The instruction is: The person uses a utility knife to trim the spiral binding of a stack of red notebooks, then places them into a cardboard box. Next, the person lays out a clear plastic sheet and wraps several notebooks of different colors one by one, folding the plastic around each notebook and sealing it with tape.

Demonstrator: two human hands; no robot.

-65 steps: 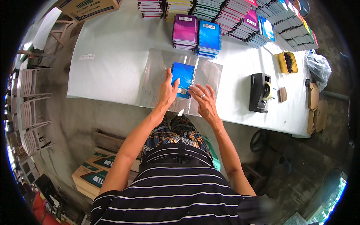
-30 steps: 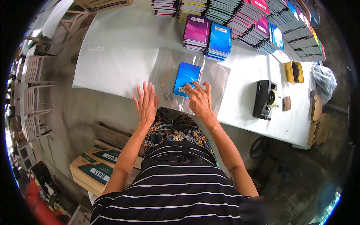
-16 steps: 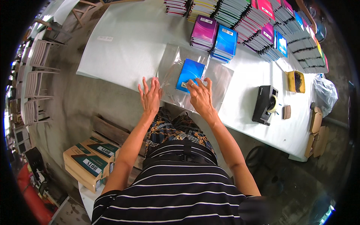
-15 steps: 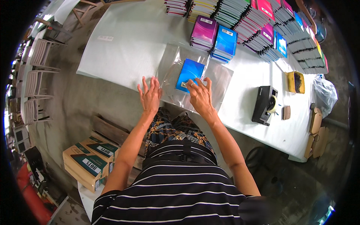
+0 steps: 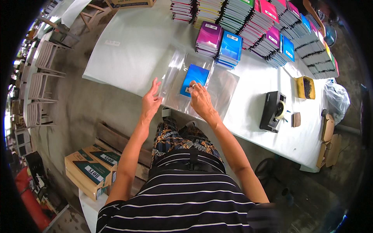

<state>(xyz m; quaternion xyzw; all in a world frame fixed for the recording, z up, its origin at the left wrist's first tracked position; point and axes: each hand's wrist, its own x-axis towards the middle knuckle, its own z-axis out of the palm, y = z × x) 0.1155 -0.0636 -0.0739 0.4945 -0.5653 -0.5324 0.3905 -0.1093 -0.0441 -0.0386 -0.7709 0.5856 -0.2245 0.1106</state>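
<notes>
Blue notebook on clear plastic at the table's near edge

On the white table [image 5: 128, 42], clear plastic sheets [image 5: 225, 83] lie under a blue notebook [image 5: 195, 79]. The right hand [image 5: 200, 100] rests flat, fingers pressing the notebook's near edge. The left hand [image 5: 150, 101] is open, fingers spread, fingertips at the plastic's left edge, gripping nothing.

This looks like a packing room or small workshop, not a home. A long white table [image 5: 128, 42] holds many stacks of notebooks [image 5: 268, 27] in pink, blue, green and grey, all sorted by colour. A tape holder [image 5: 272, 111] sits on the table too. The floor [image 5: 77, 105] is bare grey concrete. Cardboard boxes [image 5: 91, 171] stand on the floor by a wooden pallet [image 5: 116, 139]. Stacked chairs [image 5: 39, 77] wait along one side.
</notes>
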